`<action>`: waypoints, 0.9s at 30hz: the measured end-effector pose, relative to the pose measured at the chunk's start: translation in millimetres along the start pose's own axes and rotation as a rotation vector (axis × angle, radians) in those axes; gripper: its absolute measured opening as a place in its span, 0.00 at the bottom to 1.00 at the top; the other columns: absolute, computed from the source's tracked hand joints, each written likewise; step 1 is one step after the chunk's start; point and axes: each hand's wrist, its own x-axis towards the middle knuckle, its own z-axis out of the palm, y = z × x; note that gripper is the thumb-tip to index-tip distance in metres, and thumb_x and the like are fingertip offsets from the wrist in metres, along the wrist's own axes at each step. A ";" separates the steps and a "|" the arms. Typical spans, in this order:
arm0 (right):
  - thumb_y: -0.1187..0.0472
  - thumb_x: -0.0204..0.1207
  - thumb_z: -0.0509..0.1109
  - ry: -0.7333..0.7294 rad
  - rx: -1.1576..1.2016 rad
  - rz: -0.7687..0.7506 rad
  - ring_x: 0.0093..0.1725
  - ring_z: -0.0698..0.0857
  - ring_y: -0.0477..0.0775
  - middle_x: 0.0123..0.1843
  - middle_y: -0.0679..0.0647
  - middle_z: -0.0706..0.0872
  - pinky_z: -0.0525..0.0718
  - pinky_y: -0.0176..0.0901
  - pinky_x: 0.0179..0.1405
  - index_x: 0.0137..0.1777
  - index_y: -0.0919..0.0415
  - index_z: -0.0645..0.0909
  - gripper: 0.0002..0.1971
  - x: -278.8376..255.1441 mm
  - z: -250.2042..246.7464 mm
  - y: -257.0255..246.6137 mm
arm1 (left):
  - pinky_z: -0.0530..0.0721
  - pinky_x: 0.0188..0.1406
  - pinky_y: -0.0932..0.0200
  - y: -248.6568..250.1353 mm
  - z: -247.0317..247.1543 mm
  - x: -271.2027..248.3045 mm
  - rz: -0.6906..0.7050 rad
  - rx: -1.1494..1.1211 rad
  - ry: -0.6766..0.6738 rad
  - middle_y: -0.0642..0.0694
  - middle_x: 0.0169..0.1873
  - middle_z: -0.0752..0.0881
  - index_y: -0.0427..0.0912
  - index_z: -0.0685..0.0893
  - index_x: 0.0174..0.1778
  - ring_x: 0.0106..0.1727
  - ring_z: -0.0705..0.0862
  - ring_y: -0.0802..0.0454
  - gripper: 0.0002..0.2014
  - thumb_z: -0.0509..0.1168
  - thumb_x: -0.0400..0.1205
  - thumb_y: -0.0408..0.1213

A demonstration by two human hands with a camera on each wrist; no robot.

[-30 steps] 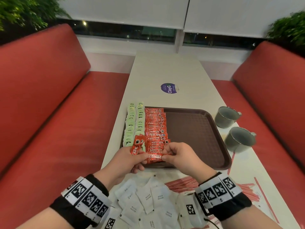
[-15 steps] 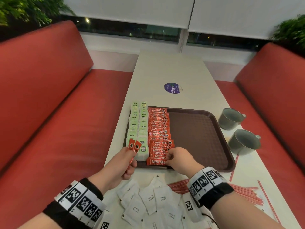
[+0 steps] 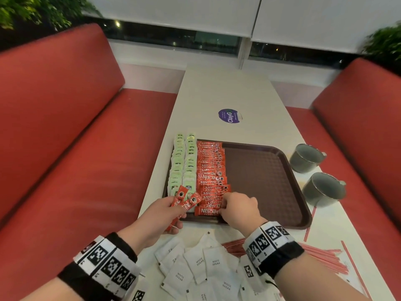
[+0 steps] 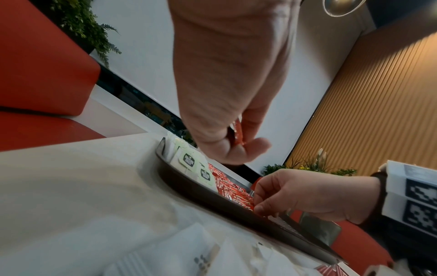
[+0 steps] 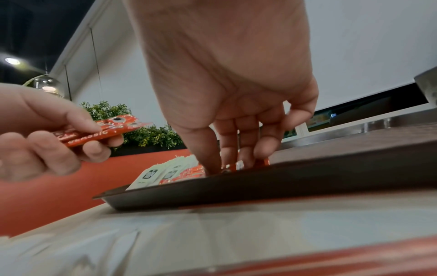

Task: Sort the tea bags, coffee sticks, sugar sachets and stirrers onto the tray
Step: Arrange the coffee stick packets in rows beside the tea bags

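Note:
A brown tray [image 3: 260,181] lies mid-table. Two columns of green tea bags [image 3: 183,166] fill its left edge, with a row of red coffee sticks [image 3: 211,166] beside them. My left hand [image 3: 178,205] hovers at the tray's near left corner and grips two spare coffee sticks [image 3: 188,200], also seen in the right wrist view [image 5: 104,130]. My right hand [image 3: 225,205] reaches down and pinches the right end of the nearest coffee stick [image 3: 206,211], which lies at the front of the row. White sugar sachets [image 3: 199,266] and red-striped stirrers [image 3: 321,257] lie on the table in front of the tray.
Two grey cups [image 3: 306,157] [image 3: 323,187] stand to the right of the tray. A purple sticker [image 3: 230,115] marks the table beyond it. Red bench seats flank the narrow table on both sides. The tray's right half is bare.
My right hand carried one coffee stick from my left hand down onto the near end of the row. My left hand stayed at the tray corner with two sticks.

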 end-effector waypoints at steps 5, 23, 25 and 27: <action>0.50 0.81 0.62 0.108 -0.005 -0.043 0.53 0.81 0.54 0.46 0.46 0.77 0.71 0.52 0.57 0.46 0.49 0.72 0.06 -5.6 -4.4 0.3 | 0.77 0.24 0.63 1.8 5.3 0.7 -0.006 0.024 -0.040 0.42 0.41 0.82 0.38 0.81 0.53 0.27 0.80 0.55 0.07 0.59 0.83 0.29; 0.63 0.76 0.72 0.017 0.524 -0.089 0.42 0.82 0.45 0.39 0.44 0.83 0.81 0.34 0.46 0.36 0.48 0.79 0.10 -13.1 2.6 21.3 | 0.69 0.18 0.66 9.3 10.7 2.1 0.218 0.385 0.151 0.44 0.44 0.82 0.44 0.79 0.58 0.25 0.74 0.53 0.15 0.50 0.89 0.46; 0.61 0.76 0.73 -0.018 0.463 -0.048 0.47 0.83 0.48 0.39 0.42 0.83 0.81 0.47 0.57 0.34 0.45 0.78 0.12 -10.4 7.7 22.0 | 0.69 0.20 0.63 9.6 9.6 3.2 0.241 0.396 0.177 0.45 0.37 0.78 0.41 0.74 0.59 0.28 0.74 0.51 0.12 0.50 0.89 0.44; 0.59 0.77 0.71 -0.028 0.382 -0.032 0.50 0.82 0.49 0.40 0.40 0.83 0.76 0.51 0.62 0.35 0.45 0.78 0.10 -8.7 10.8 20.9 | 0.70 0.23 0.59 9.0 9.4 3.9 0.256 0.409 0.188 0.44 0.35 0.76 0.42 0.69 0.58 0.28 0.74 0.49 0.09 0.50 0.89 0.43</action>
